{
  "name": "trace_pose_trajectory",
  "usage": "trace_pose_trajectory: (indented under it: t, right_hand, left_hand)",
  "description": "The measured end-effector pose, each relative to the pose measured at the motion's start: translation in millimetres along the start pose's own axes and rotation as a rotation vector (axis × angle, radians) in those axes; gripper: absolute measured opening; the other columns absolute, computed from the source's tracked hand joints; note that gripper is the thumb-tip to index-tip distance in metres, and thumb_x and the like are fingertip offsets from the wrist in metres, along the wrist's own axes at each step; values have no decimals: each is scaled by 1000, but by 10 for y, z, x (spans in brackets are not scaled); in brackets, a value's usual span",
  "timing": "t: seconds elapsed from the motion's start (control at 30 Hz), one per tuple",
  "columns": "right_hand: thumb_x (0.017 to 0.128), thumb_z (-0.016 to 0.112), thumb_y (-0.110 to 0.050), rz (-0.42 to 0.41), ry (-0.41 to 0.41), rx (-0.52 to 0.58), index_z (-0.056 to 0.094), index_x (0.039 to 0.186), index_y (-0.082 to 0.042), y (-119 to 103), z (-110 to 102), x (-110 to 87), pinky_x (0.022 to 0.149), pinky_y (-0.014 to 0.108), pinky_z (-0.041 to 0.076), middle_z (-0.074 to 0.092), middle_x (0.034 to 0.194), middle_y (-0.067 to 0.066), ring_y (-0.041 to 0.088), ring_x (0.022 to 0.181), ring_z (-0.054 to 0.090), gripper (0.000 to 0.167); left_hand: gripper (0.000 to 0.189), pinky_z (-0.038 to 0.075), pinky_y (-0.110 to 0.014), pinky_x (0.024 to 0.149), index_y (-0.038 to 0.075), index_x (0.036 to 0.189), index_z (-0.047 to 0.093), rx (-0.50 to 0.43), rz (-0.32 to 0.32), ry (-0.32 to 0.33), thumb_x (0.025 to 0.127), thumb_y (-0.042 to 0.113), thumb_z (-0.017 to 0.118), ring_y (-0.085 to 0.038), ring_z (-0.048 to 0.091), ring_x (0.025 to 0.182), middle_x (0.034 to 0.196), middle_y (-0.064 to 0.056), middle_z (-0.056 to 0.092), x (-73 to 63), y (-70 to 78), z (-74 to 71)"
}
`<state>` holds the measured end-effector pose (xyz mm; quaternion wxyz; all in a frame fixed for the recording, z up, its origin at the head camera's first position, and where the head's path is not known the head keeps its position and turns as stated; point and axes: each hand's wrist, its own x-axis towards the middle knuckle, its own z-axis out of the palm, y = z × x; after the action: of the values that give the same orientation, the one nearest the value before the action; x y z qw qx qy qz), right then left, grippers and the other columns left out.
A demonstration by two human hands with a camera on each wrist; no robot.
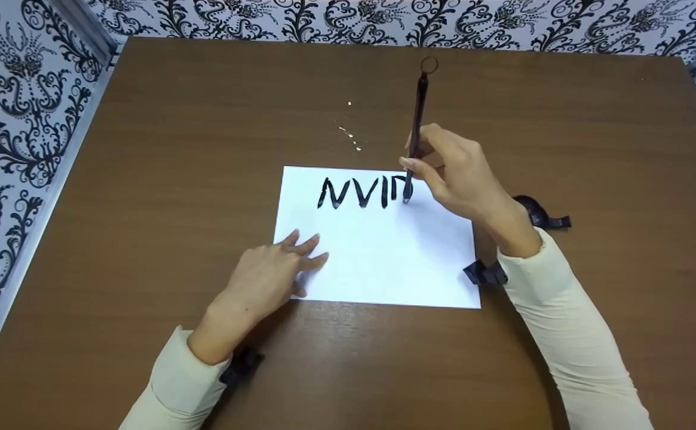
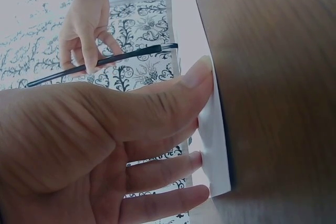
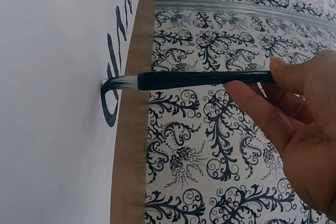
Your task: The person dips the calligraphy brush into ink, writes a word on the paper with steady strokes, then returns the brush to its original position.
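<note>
A white sheet of paper [image 1: 377,257] lies on the wooden table and bears bold black letter strokes [image 1: 362,192] along its top. Between thumb and fingers my right hand [image 1: 464,170] pinches a dark paintbrush [image 1: 417,113], held nearly upright, with a ring at its far end. In the right wrist view the bristles [image 3: 119,82] touch the paper on a curved black stroke [image 3: 109,111]. My left hand [image 1: 270,269] rests with spread fingers on the sheet's lower left corner; the left wrist view shows its thumb [image 2: 173,100] at the paper's edge.
The brown table [image 1: 162,179] reaches out on all sides of the sheet. Small pale flecks [image 1: 350,136] lie beyond the paper. Black-and-white patterned covering [image 1: 19,107] surrounds the table at the left and back. Black straps [image 1: 542,215] sit at the wrists.
</note>
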<state>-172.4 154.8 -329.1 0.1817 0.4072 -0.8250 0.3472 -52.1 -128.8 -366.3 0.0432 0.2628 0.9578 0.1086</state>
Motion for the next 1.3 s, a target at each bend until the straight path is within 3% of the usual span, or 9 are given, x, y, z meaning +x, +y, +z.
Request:
trace_pose_trajectory:
  t: [0.63,0.9,1.3]
  right_hand:
    - [92,64,-9,-19,-13,31,56,105,0,-75,74,2,65,25,53,63,92,10,17,86,64,18]
    - [91,64,-7,-47,25,58,55,104,0,-75,105,11,67,15,50,63,91,9,16,86,65,18]
    - [92,63,-7,-22,29,78,54,106,0,-74,104,12,68,20,52,62,93,10,16,88,65,18]
  left_hand:
    - [52,34,-25,40,20,121,66,-2,6,11,73,10,81,-33,52,121,133,-7,55,-1,5,-7]
    - [54,35,-27,41,20,122,65,6,1,-2,72,12,82,-32,52,122,133,-6,54,-2,8,-14]
    - [53,32,-25,40,21,123,65,10,-5,-14,73,10,81,-31,51,123,134,-5,53,0,3,-11]
